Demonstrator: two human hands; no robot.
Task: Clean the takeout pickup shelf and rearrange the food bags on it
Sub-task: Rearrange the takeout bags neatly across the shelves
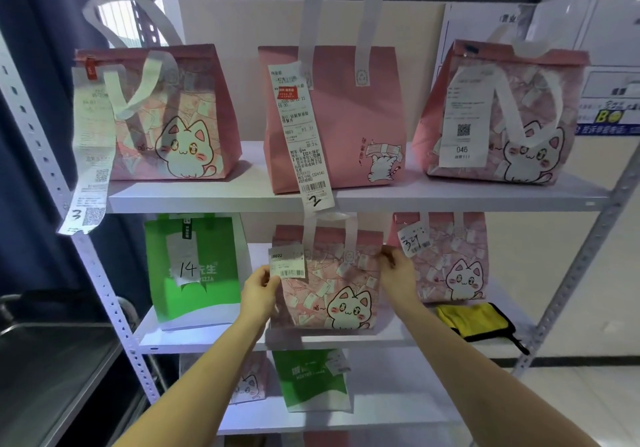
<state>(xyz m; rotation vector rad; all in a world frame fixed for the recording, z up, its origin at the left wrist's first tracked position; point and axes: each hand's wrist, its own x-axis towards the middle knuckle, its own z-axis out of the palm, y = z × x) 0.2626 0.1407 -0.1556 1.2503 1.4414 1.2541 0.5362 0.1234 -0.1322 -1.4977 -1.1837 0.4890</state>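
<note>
Both hands hold the middle pink cat bag (329, 284) on the middle shelf (346, 341): the left hand (259, 291) pinches its left edge by the receipt tag (287, 262), printed "18022"; the right hand (398, 273) curls round its upper right edge. The bag looks soft, light and easily creased, so the stiffer folded top edges seem the best hold. Beside it, a green bag (194, 273) reads "14", another pink bag's tag (414, 240) "324". Above, receipts read "3", "2" and "046".
</note>
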